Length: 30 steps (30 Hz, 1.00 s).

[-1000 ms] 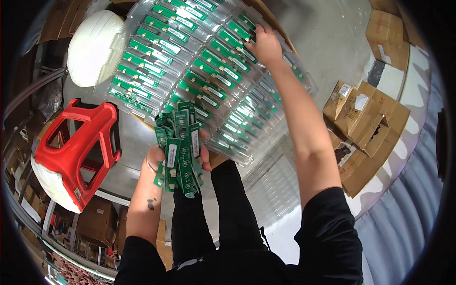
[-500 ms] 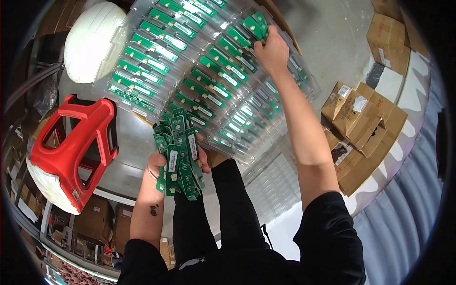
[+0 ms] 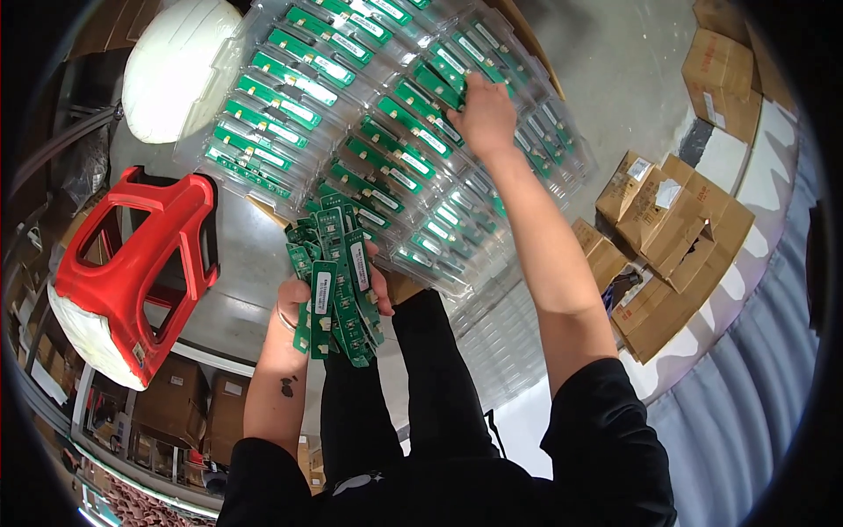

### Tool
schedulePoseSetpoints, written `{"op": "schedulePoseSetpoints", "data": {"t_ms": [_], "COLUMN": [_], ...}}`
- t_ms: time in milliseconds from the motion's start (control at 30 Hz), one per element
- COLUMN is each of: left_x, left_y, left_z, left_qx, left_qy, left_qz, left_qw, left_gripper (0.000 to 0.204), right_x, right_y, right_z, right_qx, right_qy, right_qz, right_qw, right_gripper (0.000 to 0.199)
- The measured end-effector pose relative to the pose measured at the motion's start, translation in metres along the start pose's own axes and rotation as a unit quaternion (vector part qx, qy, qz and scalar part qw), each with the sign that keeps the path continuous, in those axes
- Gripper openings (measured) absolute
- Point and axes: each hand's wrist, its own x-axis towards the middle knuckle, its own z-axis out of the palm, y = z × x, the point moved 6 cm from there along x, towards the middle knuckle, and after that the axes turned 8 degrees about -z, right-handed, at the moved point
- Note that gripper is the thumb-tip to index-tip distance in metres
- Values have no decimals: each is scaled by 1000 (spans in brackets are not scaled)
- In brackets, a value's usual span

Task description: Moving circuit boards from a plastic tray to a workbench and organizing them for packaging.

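My left hand is closed round a loose bundle of green circuit boards. They are narrow strips, some with white labels, fanned out above my lap. A large clear plastic tray lies ahead of me, its slots holding rows of similar boards. Over the upper right part of that tray, my right hand has its thumb and fingers round the end of a green circuit board in a row. The fingers partly cover that end.
On the left stand a red plastic stool and a round white-covered seat. Cardboard boxes are at the right, beside a grey-blue curtain. More clear trays lie below the tray's near edge. Shelving with boxes is at lower left.
My right hand has moved down and left, away from boards at the tray's top right, which now lie in their slots. My left hand still holds its bundle, nearly unmoved.
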Motion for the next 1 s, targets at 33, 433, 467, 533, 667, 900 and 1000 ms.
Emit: {"op": "schedulePoseSetpoints", "data": {"t_ms": [33, 433, 467, 533, 667, 900, 1000], "left_x": [0, -10, -11, -14, -21, -31, -33], "left_y": [0, 1, 2, 2, 3, 2, 1], "left_z": [-1, -4, -4, -4, -11, -17, -15], "left_qx": [15, 4, 1, 2, -10, 35, 15], "left_qy": [4, 14, 14, 6, 23, 27, 30], "left_qz": [-5, 16, 19, 22, 23, 24, 32], "left_qw": [1000, 1000, 1000, 1000, 999, 999, 999], "left_gripper": [89, 88, 88, 88, 87, 91, 89], "right_x": [-1, -25, -26, -28, -38, -38, -53], "right_y": [2, -31, -29, -32, -43, -54, -62], "right_z": [11, 17, 20, 21, 21, 31, 24], "right_qx": [-26, -33, 5, 14, 24, 51, 22], "right_qy": [-72, -81, -79, -79, -66, -102, -71], "right_qz": [41, 31, 67, 60, 15, 49, -8], "right_qw": [996, 996, 995, 995, 997, 992, 997], "right_gripper": [38, 44, 47, 43, 41, 47, 43]}}
